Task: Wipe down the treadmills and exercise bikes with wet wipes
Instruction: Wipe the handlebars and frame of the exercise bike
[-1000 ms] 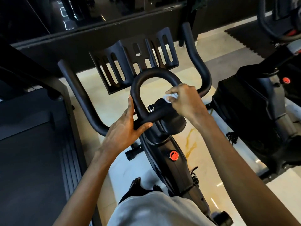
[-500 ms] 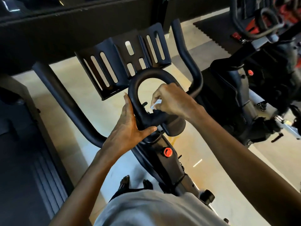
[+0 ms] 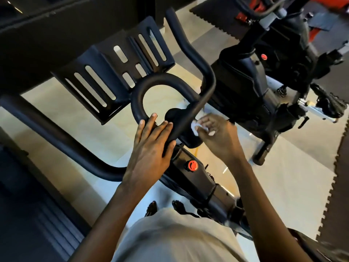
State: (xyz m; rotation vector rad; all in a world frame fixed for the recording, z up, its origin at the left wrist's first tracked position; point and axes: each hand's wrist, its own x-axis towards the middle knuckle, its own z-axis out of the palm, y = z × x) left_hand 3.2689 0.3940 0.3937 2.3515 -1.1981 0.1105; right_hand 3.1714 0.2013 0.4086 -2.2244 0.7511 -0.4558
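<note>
A black exercise bike's handlebar (image 3: 166, 80) fills the middle of the head view, with a slotted tablet tray (image 3: 105, 72) in front of its centre loop. My left hand (image 3: 151, 148) grips the lower part of the loop, fingers over the top and thumb under the bar. My right hand (image 3: 217, 135) pinches a crumpled white wet wipe (image 3: 195, 127) and presses it against the right side of the handlebar stem (image 3: 190, 139), below the right bar. A red knob (image 3: 192, 165) sits on the frame below my hands.
A second black exercise bike (image 3: 255, 76) stands close on the right, its pedal (image 3: 328, 106) sticking out. A treadmill deck (image 3: 28, 214) lies at the lower left. Dark foam mats (image 3: 336, 176) edge the pale floor on the right. My feet (image 3: 164, 207) are beside the frame.
My right hand has moved with the wipe from inside the centre loop to the right, down under the right bar by the stem. My left hand's fingers slid over the loop. The view shifted right.
</note>
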